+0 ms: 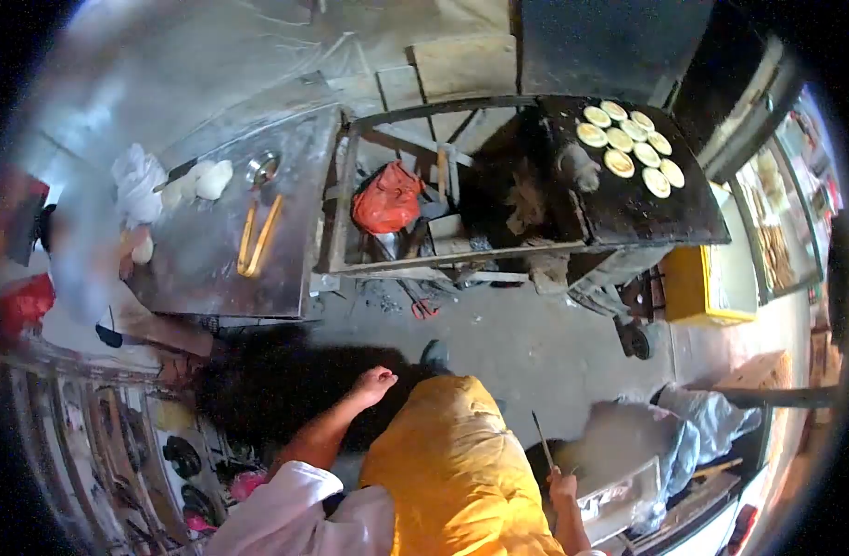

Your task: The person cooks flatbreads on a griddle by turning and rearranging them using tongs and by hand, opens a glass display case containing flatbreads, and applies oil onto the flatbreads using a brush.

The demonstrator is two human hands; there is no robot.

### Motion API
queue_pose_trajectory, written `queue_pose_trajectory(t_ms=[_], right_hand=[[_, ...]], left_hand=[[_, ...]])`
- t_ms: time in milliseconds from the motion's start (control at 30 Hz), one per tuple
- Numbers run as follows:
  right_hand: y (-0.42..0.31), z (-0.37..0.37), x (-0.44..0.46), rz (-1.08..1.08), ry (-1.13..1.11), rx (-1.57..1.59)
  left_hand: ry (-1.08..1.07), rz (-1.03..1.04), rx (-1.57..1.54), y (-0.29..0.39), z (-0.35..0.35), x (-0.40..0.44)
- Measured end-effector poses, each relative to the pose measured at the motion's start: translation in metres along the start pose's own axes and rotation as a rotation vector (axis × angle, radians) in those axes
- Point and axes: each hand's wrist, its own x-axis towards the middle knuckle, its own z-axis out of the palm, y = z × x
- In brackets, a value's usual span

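My left hand [376,385] hangs in front of my yellow apron [457,463], fingers curled in, and no object shows in it. Low on the right, my right hand [563,484] grips a thin, long-bladed knife-like tool [540,430], its tip pointing up and away from me. A crate-like box [619,496] with grey cloth or plastic about it stands beside that hand. Across from me, several round flat breads [619,139] lie in a cluster on a dark griddle [619,208].
A metal worktable [197,278] holds wooden tongs [257,236], a metal bowl [263,167] and dough [213,180]; a blurred person [72,232] stands at its left. A red bag [387,197] sits inside the open frame. Scissors [424,309] lie below; a yellow container [686,283] stands right.
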Motion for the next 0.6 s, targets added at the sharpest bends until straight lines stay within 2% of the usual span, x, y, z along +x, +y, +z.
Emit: queue_pose_trajectory(t_ms=[33,67,100,167,200,267,300,333,433,467,533,600], right_hand=[[-0.007,0.000,0.000,-0.086,0.016,0.015],[-0.009,0.011,0.015,-0.009,0.031,-0.044],[-0.021,0.009,0.014,-0.021,0.031,-0.050],[-0.051,0.003,0.005,-0.262,0.022,-0.185],[-0.066,0.005,0.002,-0.269,0.021,-0.192],[-0.095,0.013,-0.003,-0.176,-0.098,-0.248],[-0.100,0.022,0.003,-0.183,-0.099,-0.257],[-0.098,0.034,0.014,-0.224,-0.124,-0.288],[-0.120,0.069,0.010,-0.137,-0.136,-0.273],[-0.128,0.086,0.006,-0.014,-0.051,0.113],[-0.168,0.099,-0.003,-0.169,-0.036,-0.138],[-0.198,0.117,-0.008,-0.555,-0.075,-0.698]], left_hand=[[0.030,0.007,-0.091,-0.030,0.004,0.010],[0.059,0.016,-0.181,-0.049,0.004,0.018],[0.070,0.014,-0.190,-0.056,-0.001,0.023],[0.091,-0.002,-0.182,-0.062,-0.018,0.029],[0.097,-0.005,-0.189,-0.062,-0.028,0.029],[0.180,0.120,-0.151,-0.029,-0.064,0.022],[0.187,0.115,-0.158,-0.026,-0.078,0.027],[0.264,0.159,-0.240,-0.026,-0.093,0.034],[0.420,0.250,-0.393,-0.013,-0.167,0.046],[0.447,0.246,-0.416,-0.010,-0.196,0.048],[0.511,0.238,-0.421,-0.018,-0.252,0.063],[0.585,0.283,-0.451,-0.042,-0.292,0.082]])
